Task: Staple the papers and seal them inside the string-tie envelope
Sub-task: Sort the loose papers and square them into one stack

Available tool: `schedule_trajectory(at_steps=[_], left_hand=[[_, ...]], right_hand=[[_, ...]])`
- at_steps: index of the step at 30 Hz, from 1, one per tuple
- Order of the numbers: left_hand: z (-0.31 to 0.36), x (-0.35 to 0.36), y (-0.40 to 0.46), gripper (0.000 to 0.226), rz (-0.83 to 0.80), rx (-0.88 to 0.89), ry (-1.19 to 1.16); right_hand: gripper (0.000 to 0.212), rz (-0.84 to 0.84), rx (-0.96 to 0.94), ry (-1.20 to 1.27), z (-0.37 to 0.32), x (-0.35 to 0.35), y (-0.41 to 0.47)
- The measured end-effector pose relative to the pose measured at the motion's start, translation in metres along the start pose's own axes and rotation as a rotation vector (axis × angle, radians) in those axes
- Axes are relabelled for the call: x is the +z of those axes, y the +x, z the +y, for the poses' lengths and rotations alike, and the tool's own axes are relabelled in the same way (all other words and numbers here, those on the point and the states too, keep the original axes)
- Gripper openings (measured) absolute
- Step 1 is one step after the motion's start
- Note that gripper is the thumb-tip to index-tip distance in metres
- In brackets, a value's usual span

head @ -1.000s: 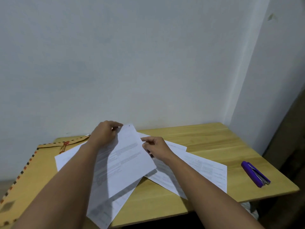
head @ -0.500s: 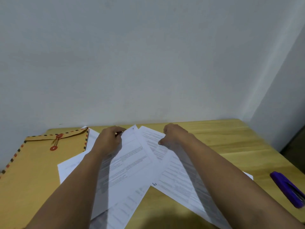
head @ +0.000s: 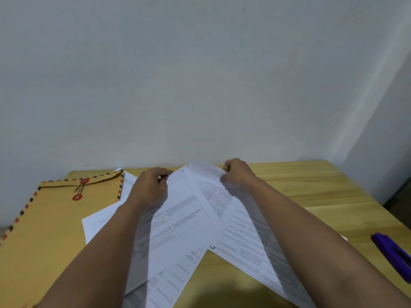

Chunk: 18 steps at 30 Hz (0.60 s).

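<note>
- Left hand (head: 151, 187) pinches the far corner of a white printed paper sheet (head: 178, 221); right hand (head: 239, 174) grips the far edge of a second printed sheet (head: 249, 232) (its top blurred).
- More loose white sheets (head: 100, 221) lie fanned beneath on the light wooden table (head: 322, 192).
- Tan string-tie envelope with red discs (head: 55, 218) lies left, tied.
- Purple stapler (head: 392, 252) lies far right, apart.
</note>
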<state>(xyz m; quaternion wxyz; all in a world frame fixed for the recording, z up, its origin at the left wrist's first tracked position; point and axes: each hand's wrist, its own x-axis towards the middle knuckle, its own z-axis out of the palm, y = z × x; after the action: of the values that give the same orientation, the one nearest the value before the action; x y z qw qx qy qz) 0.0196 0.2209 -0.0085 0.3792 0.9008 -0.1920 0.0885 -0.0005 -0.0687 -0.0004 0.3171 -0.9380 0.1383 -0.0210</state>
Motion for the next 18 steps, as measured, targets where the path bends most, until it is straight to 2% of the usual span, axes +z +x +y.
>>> schedule_trajectory(at_steps=[5,10,14,18], left_hand=[[0.01,-0.011,-0.003,0.031,0.045,0.027,0.005],[0.032,-0.026,-0.01,0.033,0.1,0.04,0.012],[0.056,-0.043,-0.014,0.031,0.14,0.07,0.03],[0.086,-0.062,-0.018,0.029,0.176,0.11,0.035]], right_hand=[[0.024,0.299,-0.091,0.147,-0.003,-0.018,-0.009],[0.02,0.462,-0.168,0.43,-0.008,-0.054,-0.029],[0.038,0.583,-0.185,0.537,-0.015,-0.091,-0.052],[0.02,0.677,-0.129,0.653,-0.021,-0.126,-0.07]])
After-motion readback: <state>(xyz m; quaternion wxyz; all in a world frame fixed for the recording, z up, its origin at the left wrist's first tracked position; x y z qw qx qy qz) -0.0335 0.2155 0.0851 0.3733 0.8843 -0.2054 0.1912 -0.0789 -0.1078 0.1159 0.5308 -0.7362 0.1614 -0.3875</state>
